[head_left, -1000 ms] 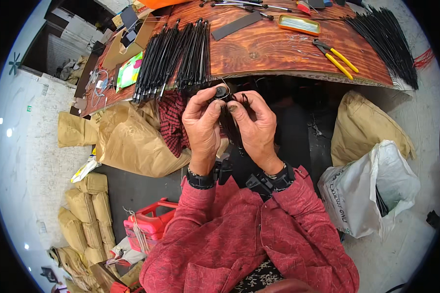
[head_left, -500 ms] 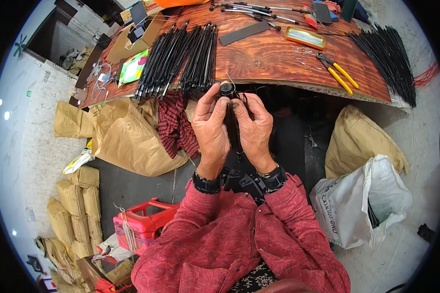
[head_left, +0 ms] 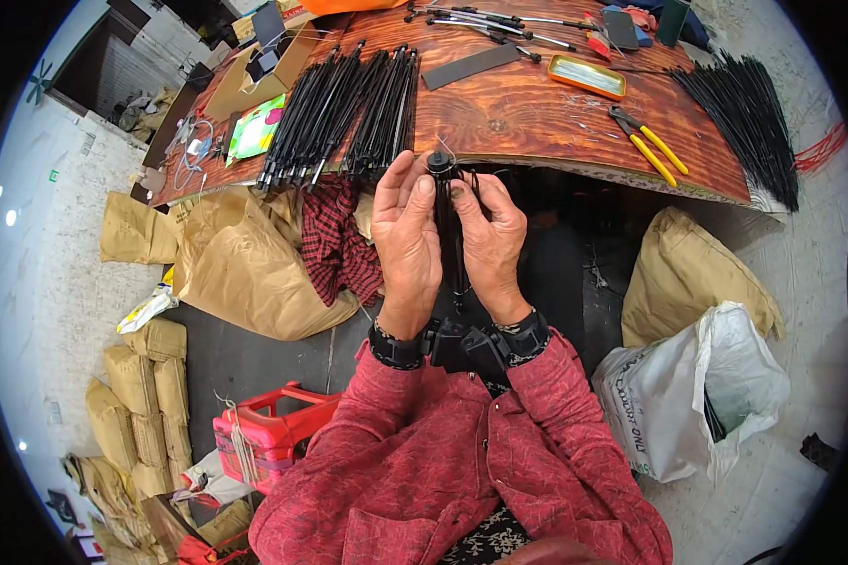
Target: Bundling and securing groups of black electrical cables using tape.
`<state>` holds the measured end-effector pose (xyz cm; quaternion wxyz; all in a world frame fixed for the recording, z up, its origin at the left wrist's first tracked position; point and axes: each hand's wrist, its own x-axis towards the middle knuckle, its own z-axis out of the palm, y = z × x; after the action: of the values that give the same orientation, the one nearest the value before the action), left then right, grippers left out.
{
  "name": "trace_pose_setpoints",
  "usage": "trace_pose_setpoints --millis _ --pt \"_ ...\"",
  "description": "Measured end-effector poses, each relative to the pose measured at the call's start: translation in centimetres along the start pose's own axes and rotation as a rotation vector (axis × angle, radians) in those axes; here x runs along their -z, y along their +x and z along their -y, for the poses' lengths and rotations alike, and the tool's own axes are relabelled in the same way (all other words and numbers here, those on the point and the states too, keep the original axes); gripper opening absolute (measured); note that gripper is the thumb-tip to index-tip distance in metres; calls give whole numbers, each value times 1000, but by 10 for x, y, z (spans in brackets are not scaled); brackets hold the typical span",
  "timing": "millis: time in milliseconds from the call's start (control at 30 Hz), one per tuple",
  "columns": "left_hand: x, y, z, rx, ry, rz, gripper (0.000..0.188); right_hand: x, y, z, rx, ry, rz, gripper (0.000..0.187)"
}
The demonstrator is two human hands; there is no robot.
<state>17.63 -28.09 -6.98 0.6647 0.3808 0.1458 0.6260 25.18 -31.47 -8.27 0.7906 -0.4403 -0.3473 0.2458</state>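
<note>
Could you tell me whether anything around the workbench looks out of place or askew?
A red checked cloth hangs crumpled off the front edge of the wooden table, partly under the black rods. Paper sacks slump on the floor below. Both hands, left and right, hold a rod bundle neatly.

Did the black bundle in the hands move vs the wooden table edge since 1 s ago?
Yes, slightly. The black bundle of thin rods has risen: its capped top now overlaps the wooden table's front edge, where earlier it sat just below it. Both hands rose with it.
</note>
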Motion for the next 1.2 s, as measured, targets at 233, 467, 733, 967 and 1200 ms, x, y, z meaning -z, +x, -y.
trace_pose_setpoints --millis 233,467,733,967,1200 --pt "4 2 -3 65 46 24 41 8 4 9 19 -163 31 14" --pt "5 18 -20 231 189 77 41 22 19 7 -88 -59 194 20" --pt "25 24 -19 327 243 147 41 22 17 -31 -74 129 183 20" --pt "27 38 -25 76 397 186 40 4 21 -28 -40 163 131 19" --pt "31 27 -16 164 248 53 31 -9 17 -26 -84 231 68 17"
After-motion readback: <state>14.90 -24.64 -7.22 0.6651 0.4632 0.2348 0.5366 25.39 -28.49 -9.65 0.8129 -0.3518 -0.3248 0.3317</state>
